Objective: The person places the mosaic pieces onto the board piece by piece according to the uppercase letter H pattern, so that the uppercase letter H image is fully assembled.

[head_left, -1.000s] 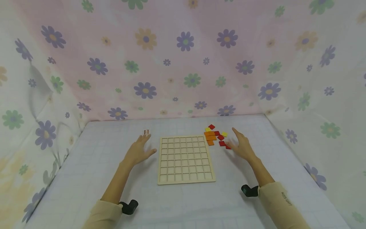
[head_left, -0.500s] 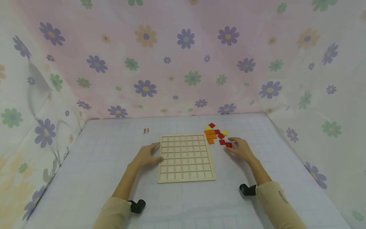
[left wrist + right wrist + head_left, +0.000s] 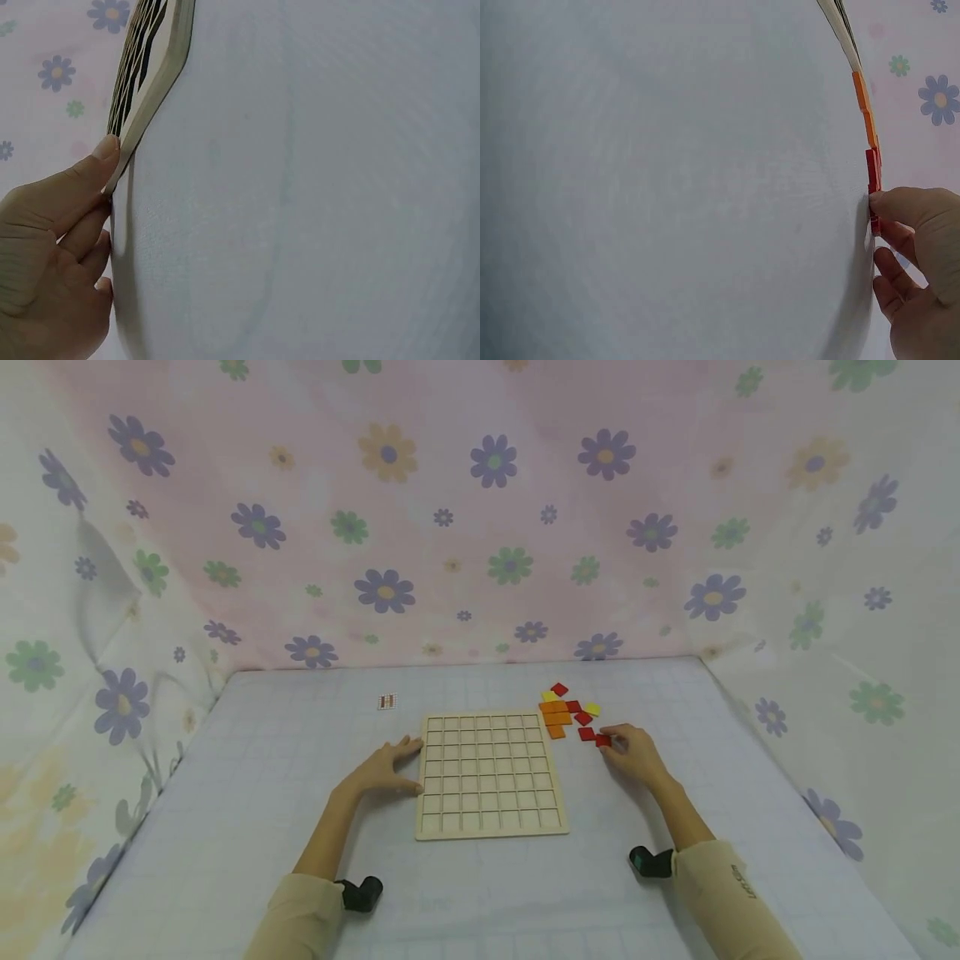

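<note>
The wooden grid board point(image 3: 483, 775) lies flat on the cloth-covered table, its square cells bare. Along its left edge my left hand point(image 3: 378, 768) rests with thumb and fingers spread apart, their tips at the rim. In the left wrist view the thumb touches the board's edge point(image 3: 159, 82). To the right of the board, my right hand point(image 3: 636, 755) pinches a red square tile point(image 3: 603, 741) between thumb and fingers, low at the table. Another red tile point(image 3: 587, 734) lies just left of it. The right wrist view shows the thumb at the red tile's edge point(image 3: 874, 219).
Orange tiles point(image 3: 557, 719) cluster by the board's upper right corner, with yellow tiles point(image 3: 592, 709) and several red ones point(image 3: 559, 689) around them. A small printed card point(image 3: 387, 702) lies behind the board at left. Flowered cloth walls point(image 3: 480, 527) enclose the back and sides.
My left hand has come from near the card down and right to the board's left edge. My right hand has lowered and closed its thumb and fingers on the red tile.
</note>
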`<state>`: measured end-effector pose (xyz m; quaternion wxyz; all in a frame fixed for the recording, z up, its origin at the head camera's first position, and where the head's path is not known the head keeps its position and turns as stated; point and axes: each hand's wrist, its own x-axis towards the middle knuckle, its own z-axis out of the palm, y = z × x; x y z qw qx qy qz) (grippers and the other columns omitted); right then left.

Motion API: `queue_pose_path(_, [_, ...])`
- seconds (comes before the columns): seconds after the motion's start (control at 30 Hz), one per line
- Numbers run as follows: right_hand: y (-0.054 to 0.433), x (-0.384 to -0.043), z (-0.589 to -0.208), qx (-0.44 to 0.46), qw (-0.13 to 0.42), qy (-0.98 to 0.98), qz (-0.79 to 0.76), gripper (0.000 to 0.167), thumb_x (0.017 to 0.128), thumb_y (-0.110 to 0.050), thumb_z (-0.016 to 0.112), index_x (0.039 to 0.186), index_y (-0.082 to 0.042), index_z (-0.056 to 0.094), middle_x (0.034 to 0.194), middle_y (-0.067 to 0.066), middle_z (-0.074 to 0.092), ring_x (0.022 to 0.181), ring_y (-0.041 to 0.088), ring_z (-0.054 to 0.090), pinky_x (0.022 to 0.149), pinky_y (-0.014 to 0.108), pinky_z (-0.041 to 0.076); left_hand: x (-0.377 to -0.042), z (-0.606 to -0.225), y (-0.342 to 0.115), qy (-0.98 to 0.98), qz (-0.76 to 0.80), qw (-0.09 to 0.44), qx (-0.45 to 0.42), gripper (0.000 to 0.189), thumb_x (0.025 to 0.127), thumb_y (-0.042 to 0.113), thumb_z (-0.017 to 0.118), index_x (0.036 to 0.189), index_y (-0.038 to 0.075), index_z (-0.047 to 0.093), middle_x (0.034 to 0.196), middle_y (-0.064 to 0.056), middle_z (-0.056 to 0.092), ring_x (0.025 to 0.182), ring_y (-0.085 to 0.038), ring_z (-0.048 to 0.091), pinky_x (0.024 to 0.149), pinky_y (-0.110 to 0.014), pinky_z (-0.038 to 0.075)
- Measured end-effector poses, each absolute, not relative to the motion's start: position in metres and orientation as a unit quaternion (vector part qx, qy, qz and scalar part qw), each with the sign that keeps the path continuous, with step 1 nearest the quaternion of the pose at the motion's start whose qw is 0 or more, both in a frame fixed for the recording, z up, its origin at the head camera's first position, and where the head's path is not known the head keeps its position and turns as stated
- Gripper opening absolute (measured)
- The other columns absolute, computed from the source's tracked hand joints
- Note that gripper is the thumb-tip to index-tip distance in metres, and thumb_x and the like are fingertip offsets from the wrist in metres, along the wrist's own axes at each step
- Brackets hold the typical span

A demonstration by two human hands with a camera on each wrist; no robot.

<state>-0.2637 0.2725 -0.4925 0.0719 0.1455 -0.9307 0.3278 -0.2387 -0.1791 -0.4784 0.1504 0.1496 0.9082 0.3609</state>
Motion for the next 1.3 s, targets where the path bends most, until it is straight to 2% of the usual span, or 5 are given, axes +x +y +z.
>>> queue_pose_path(0.2, [0.271,-0.263,-0.490,0.132,0.059,-0.933,0.329,0.032,0.083,0.000,0.064,0.112,0.012,0.060,0.104,0.026,0.061,0.097,0.039,0.058,0.087,0.053,0.048,-0.240,-0.478,-0.178,0.913,0.349,0.144,0.153,0.087,0.068,0.025,0.083,0.141,0.004,0.041,0.148,-0.027,0.025,0.134,-0.056,0.015,0.107,-0.066,0.013])
queue_pose_path(0.4, [0.270,-0.266,-0.486,0.102,0.027,-0.941,0.320,0.034,0.081,-0.003,0.065,0.112,0.012,0.060,0.103,0.026,0.063,0.094,0.036,0.060,0.084,0.049,0.050,-0.243,-0.479,-0.176,0.915,0.346,0.134,0.158,0.087,0.065,0.025,0.085,0.139,0.001,0.044,0.146,-0.029,0.028,0.135,-0.048,0.024,0.110,-0.058,0.019])
queue_pose_path(0.7, [0.258,-0.268,-0.484,0.104,0.021,-0.927,0.359,0.034,0.081,-0.004,0.067,0.110,0.012,0.061,0.104,0.026,0.065,0.093,0.035,0.062,0.084,0.046,0.052,-0.242,-0.475,-0.176,0.911,0.362,0.134,0.149,0.086,0.065,0.022,0.085,0.138,0.001,0.044,0.146,-0.029,0.028,0.135,-0.048,0.023,0.110,-0.057,0.019])
queue_pose_path(1.0, [0.207,-0.280,-0.482,0.176,0.054,-0.896,0.405,0.030,0.077,-0.002,0.071,0.102,0.012,0.065,0.096,0.023,0.067,0.082,0.031,0.064,0.074,0.037,0.056,-0.242,-0.479,-0.179,0.910,0.367,0.140,0.135,0.087,0.066,0.024,0.085,0.140,0.005,0.043,0.148,-0.025,0.027,0.136,-0.050,0.018,0.110,-0.060,0.015])
queue_pose_path(1.3, [0.143,-0.293,-0.482,0.234,0.006,-0.872,0.430,0.031,0.079,-0.005,0.071,0.105,0.010,0.065,0.099,0.021,0.066,0.080,0.025,0.062,0.071,0.032,0.055,-0.242,-0.480,-0.180,0.913,0.358,0.141,0.137,0.088,0.067,0.027,0.083,0.141,0.007,0.042,0.148,-0.024,0.027,0.136,-0.051,0.018,0.109,-0.062,0.015])
